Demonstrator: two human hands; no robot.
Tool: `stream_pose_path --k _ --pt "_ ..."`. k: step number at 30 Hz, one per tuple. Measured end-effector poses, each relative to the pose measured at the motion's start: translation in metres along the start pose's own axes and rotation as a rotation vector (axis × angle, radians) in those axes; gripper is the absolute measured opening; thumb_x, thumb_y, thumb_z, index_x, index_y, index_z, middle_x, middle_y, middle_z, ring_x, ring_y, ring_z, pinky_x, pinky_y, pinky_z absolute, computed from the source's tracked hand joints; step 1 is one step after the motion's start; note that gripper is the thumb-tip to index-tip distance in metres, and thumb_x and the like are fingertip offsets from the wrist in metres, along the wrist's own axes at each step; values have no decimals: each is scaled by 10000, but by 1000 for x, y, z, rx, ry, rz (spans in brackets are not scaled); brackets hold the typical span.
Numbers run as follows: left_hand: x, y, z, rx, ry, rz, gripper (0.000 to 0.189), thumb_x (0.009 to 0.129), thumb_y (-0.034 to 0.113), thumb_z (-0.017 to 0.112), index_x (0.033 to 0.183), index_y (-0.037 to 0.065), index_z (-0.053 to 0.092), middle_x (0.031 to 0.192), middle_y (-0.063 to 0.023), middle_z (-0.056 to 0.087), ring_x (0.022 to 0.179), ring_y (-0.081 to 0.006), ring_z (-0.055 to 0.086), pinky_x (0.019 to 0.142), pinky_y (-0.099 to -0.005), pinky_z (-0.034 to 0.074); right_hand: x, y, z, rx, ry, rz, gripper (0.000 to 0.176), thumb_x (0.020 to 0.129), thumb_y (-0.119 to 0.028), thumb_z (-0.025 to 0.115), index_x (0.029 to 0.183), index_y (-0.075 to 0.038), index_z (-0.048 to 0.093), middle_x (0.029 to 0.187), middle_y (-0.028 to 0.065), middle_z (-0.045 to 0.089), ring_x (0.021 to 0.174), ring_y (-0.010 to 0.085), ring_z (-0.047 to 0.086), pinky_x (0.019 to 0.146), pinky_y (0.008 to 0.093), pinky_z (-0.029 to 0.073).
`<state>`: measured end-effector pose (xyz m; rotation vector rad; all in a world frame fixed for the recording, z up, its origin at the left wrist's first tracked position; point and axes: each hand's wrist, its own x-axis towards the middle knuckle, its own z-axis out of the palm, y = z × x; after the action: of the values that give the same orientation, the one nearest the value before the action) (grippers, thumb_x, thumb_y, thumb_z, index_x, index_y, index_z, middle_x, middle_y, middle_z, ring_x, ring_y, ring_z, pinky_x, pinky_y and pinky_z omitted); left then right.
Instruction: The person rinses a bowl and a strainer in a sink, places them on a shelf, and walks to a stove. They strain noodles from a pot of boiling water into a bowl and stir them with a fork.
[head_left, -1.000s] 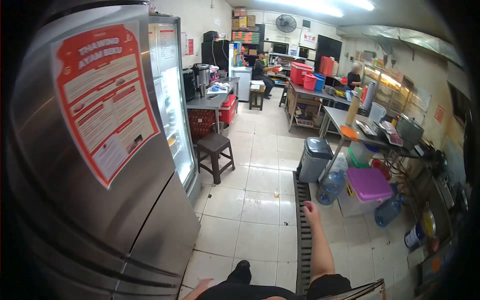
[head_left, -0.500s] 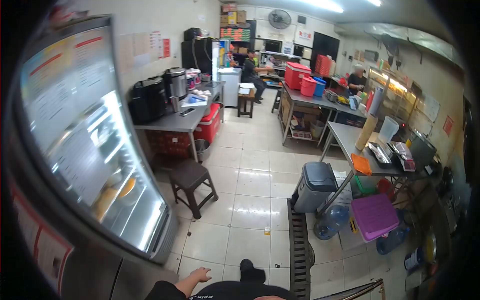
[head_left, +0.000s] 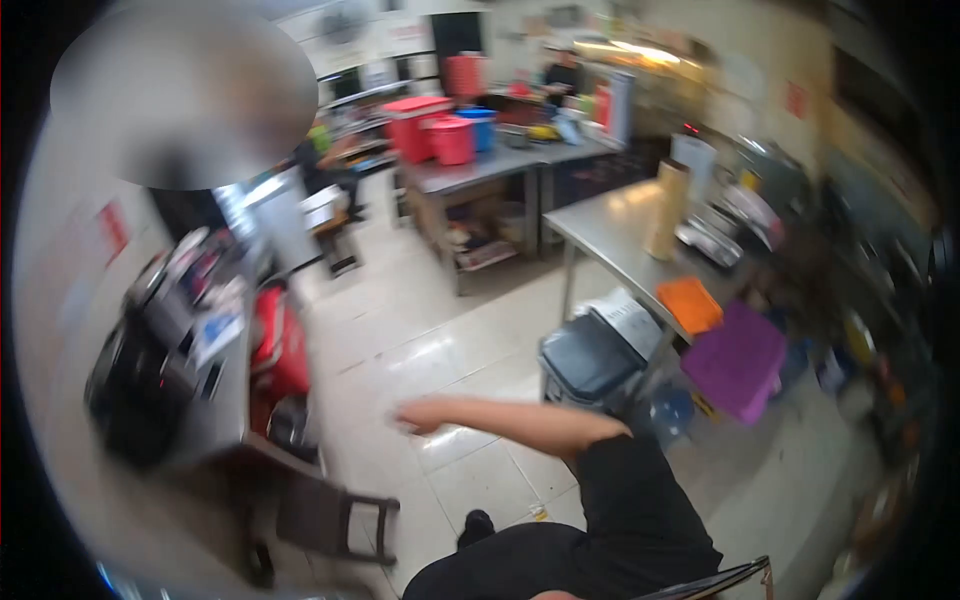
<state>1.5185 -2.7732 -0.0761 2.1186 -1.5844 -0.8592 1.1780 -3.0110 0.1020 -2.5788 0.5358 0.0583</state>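
My right hand reaches out across the front of my body over the tiled floor, the forearm bare below a black short sleeve. Motion smears its fingers, and I see nothing clearly in them. It touches no object that I can make out. To its right, beyond the forearm, stands a grey bin with a dark lid. A dark stool sits below and to the left of the hand, tilted in this view. My left hand is out of sight.
On the left runs a metal table with a black appliance; a red cooler stands beside it. At right are a steel table with an orange cloth, and a purple-lidded box. Another person stands at the back.
My view has swung and tilted, so the glass-door fridge has left the picture. My right arm has come in across my front. My left hand has gone out of view.
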Motion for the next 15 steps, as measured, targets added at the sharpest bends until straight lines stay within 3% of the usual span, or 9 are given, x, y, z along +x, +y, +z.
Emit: stream_pose_path --k 1,3,4,7,12,15 --pt "56 17 -23 0 14 31 609 723 529 536 1141 88 504 1097 -160 546 1024 -315 513 874 -388 399 21 -10 -81 -20 276 -265 519 703 -129 601 1183 -56 419 999 187 521 888 351 519 763 430 421" --pt "155 54 -59 -2 -8 75 606 723 528 536 1135 85 508 1091 -161 548 1020 -315 515 871 -387 401 77 -46 -226 -326 568 -751 336 682 -108 617 1013 -63 581 838 149 586 817 286 555 693 376 447" --pt "199 71 -65 2 -49 79 604 723 528 536 1132 84 510 1088 -161 550 1018 -315 516 869 -386 402 84 -81 -296 -334 386 -306 219 672 -147 622 884 -90 629 792 135 602 784 262 565 689 352 451" --pt "328 139 -56 35 -169 113 599 724 526 537 1123 81 516 1078 -163 554 1012 -315 519 864 -385 405 162 -112 -458 -474 750 -879 206 671 -161 621 866 -96 629 785 129 602 767 264 567 678 351 453" --pt "478 215 2 136 -379 129 591 724 524 539 1108 75 526 1062 -165 560 1002 -316 525 856 -382 409 220 11 -589 -657 890 -1215 185 668 -184 619 835 -105 627 774 120 603 739 268 569 660 349 455" --pt "540 258 26 189 -502 140 586 725 523 539 1099 71 532 1053 -167 564 996 -316 528 851 -381 412 232 152 -651 -660 966 -1303 174 666 -198 617 816 -110 626 767 114 604 722 271 570 649 348 457"
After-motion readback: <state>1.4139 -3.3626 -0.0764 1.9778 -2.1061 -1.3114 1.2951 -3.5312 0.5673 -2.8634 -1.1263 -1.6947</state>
